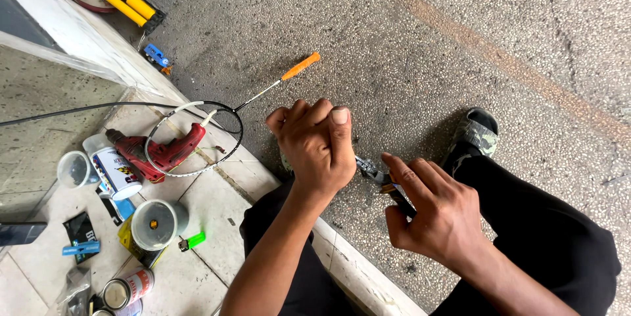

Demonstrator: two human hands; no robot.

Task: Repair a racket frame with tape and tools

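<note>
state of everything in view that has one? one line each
left hand: clenched in a fist
right hand: gripping pliers
pliers: held, jaws hidden
racket: lying on drill, frame unstrung
drill: lying on its side
clear cup: upright, looks empty
tin: on its side, open

Tiled ledge (217,204): red drill (164,153), racket (217,119), cans, probably glue.

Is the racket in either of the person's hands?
No. The racket lies on the tiled ledge over the red drill, apart from both hands; the right hand grips pliers and the left hand is a closed fist.
</note>
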